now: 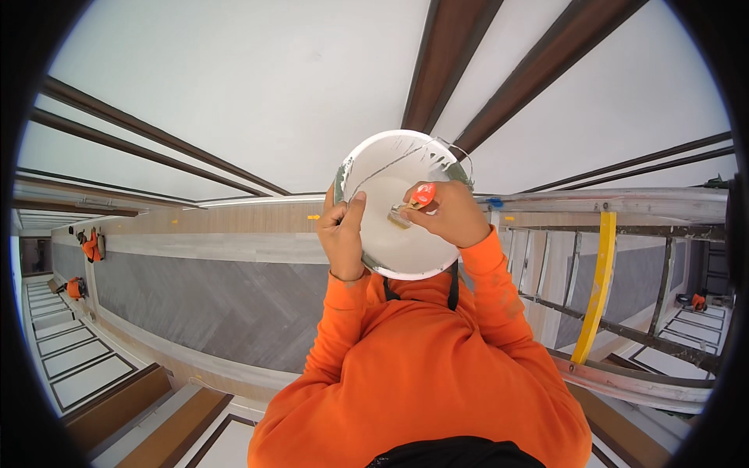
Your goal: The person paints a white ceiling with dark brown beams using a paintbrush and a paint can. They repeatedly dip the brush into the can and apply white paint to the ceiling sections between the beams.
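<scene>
Bucket white, paint-smeared, left hand gripping rim; right hand closed around orange-handled brush inside.

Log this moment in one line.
left hand: grips white paint bucket rim | right hand: holds paintbrush inside bucket

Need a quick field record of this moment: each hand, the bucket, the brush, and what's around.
left hand: grips the rim of the white paint bucket
right hand: holds the paintbrush, orange handle, bristles inside the bucket
bucket: white inside, wire handle at its upper right, held at chest height
clothing: orange sleeves
surroundings: metal scaffold frame with a yellow bar on the right; white surface with dark wood strips
</scene>
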Available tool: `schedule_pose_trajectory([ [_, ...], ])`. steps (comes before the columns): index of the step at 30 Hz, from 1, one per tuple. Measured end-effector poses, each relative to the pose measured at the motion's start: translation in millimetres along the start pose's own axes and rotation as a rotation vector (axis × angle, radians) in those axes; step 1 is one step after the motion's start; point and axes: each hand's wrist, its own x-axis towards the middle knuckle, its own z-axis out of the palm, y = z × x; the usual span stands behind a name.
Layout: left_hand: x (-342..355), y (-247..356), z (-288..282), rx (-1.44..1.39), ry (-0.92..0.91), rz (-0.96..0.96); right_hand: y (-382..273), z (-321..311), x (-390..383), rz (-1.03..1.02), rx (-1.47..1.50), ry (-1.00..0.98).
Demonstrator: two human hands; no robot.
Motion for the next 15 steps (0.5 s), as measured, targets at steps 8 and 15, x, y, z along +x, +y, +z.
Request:
schedule_pose_trajectory([
  [8, -10.3, 8.4, -2.1, -0.040, 0.040, -0.071, 8.6, 10.1, 3.8, -0.027, -0.171, -0.029],
  [15, -17.2, 6.1, -5.4, -0.073, 0.053, -0.149, 5.3, 18.5, 3.7, -0.006, -0.156, -0.038],
])
